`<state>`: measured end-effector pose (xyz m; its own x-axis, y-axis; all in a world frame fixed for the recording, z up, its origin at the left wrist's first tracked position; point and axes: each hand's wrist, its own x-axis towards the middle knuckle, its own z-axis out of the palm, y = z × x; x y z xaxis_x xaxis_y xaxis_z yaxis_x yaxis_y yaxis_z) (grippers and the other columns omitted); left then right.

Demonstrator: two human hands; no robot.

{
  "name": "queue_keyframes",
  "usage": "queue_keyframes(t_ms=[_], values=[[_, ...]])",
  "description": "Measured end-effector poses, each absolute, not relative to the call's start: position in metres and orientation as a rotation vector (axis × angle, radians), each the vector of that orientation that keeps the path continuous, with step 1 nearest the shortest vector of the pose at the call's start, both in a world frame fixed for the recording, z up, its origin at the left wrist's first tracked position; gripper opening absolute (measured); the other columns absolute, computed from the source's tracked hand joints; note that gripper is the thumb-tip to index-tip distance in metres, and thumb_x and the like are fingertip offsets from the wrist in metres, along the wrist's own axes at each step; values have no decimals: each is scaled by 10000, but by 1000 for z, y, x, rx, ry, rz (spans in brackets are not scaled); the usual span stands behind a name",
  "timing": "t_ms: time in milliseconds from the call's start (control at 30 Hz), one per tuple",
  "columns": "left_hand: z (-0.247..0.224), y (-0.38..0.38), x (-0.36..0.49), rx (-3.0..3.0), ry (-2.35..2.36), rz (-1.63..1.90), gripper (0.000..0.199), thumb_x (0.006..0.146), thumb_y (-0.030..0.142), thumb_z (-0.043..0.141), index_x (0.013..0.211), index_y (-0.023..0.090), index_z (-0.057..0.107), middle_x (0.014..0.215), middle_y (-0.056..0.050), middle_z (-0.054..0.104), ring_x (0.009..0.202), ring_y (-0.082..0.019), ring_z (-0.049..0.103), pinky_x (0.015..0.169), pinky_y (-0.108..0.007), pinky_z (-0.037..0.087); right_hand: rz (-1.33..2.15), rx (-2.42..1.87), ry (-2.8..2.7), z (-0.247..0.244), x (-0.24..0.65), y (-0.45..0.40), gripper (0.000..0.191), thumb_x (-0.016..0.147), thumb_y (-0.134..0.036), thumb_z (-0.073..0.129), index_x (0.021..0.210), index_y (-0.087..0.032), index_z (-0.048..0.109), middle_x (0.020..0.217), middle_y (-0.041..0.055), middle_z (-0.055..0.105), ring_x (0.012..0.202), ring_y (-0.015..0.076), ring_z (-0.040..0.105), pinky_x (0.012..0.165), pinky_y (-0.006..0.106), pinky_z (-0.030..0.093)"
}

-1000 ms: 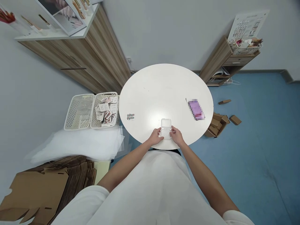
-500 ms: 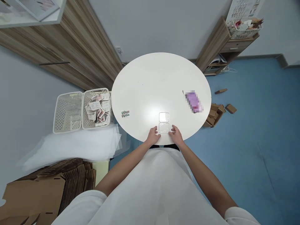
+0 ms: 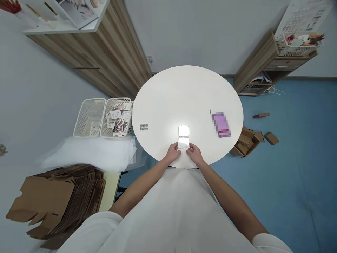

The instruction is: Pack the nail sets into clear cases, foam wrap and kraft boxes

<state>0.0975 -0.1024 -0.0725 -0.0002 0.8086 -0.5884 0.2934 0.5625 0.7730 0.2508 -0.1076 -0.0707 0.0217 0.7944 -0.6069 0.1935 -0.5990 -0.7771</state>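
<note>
A small clear plastic case (image 3: pixel 183 142) lies unfolded on the white oval table (image 3: pixel 184 91), its lid half away from me and its two halves bright with glare. At its near left corner, my left hand (image 3: pixel 173 153) has curled fingers against the side and the thumb by the front edge. My right hand (image 3: pixel 195 154) grips the near right corner in the same way. Toward the table's left side lies a small set of shiny green and red pieces (image 3: pixel 144 127), laid out in two rows.
A blurred purple item (image 3: pixel 221 124) lies on the table's right side. Left of the table stand white baskets (image 3: pixel 90 117), one holding printed cards (image 3: pixel 117 117), above white sheets (image 3: pixel 92 151) and stacked flat cardboard (image 3: pixel 52 200). A cardboard box (image 3: pixel 244 142) sits on the floor at right.
My hands have closed in on the case from both sides and now touch its near corners. The whole view has shifted slightly as my head moved.
</note>
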Motion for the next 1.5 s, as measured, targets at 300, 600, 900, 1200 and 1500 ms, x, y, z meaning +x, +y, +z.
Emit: queue_keyframes(t_ms=[300, 600, 900, 1200, 1500], values=[[-69, -101, 110, 929, 1644, 610, 527, 621, 55, 554, 1134, 165, 518, 1190, -88, 489, 1014, -193, 492, 837, -292, 421, 1594, -1778, -1067, -83, 253, -102, 580, 651, -283, 561, 1207, -177, 435, 1191, 100, 481, 998, 205, 538, 821, 333, 465], [-70, -117, 53, 1134, 1662, 581, 446, 719, 135, 520, 1161, 174, 474, 1171, -93, 472, 1025, -170, 479, 819, -293, 437, 1095, -1935, -1175, -79, 248, -118, 485, 714, -310, 488, 1182, -202, 421, 1090, 84, 490, 881, 176, 489, 741, 318, 445], [-79, -86, -78, 1270, 1864, 607, 385, 762, 215, 504, 1142, 157, 469, 1128, -99, 479, 946, -167, 507, 778, -286, 444, 1283, -1726, -1514, -64, 148, -94, 376, 760, -307, 431, 1113, -183, 461, 903, 51, 557, 758, 146, 500, 698, 305, 436], [-70, -13, -124, 1403, 1912, 367, 678, 701, 178, 577, 1306, 143, 273, 1212, -155, 399, 944, -216, 529, 822, -309, 386, 1218, -1772, -1839, -85, 62, -21, 494, 688, -261, 525, 1167, -206, 419, 1056, 67, 496, 935, 195, 486, 841, 366, 403], [-83, 13, -129, 1468, 1830, 232, 757, 650, 173, 629, 1315, 167, 268, 1041, -110, 524, 947, -235, 513, 795, -303, 371, 1040, -1889, -1992, -97, 16, 17, 629, 679, -224, 580, 1260, -222, 337, 1058, 95, 455, 999, 260, 426, 836, 377, 371]])
